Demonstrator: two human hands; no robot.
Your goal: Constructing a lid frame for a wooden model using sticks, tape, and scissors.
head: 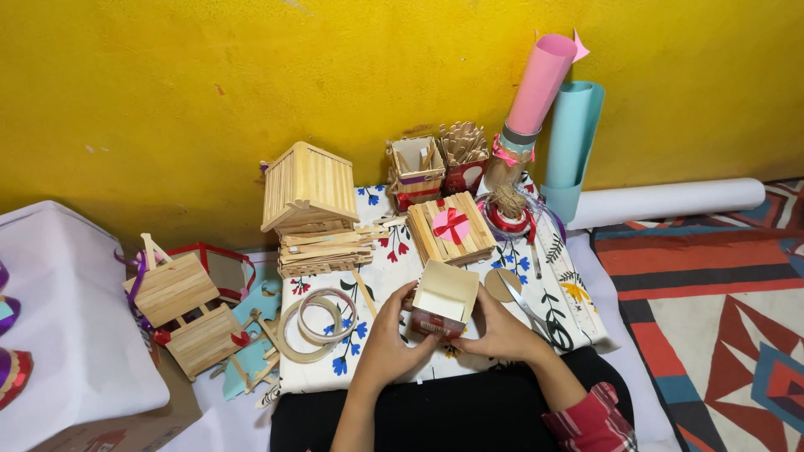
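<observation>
We are holding a small open cardboard box (444, 300) between both hands, just above the floral cloth (569, 322) in front of our lap. Our left hand (387, 335) is cupping the box from nine o'clock, fingers curled against its side wall; our right hand (500, 331) is pressing from four o'clock, thumb and fingers closed on its lower right corner. The box is tilting its mouth toward us, and we are seeing only a pale bare inside, with a red printed panel on the outer front.

At twelve o'clock from the box, a flat stick-built box (450, 228) is lying with a pink heart and red ribbon on its lid. Further out, against the yellow wall (167, 100), a square stick-edged container (416, 167) is standing open with a few sticks leaning inside, and just beside it a red holder (465, 159) is standing packed with upright wooden sticks.

At eleven o'clock a little stick house (308, 188) is sitting on a stack of loose sticks (325, 249). At nine o'clock two tape rolls (316, 322) are lying overlapped on the cloth. At one o'clock a pink paper roll (540, 84) and a pale blue roll (574, 138) are leaning on the wall, a twine spool (508, 201) below them. Scissors (536, 318) are lying at three o'clock.
</observation>
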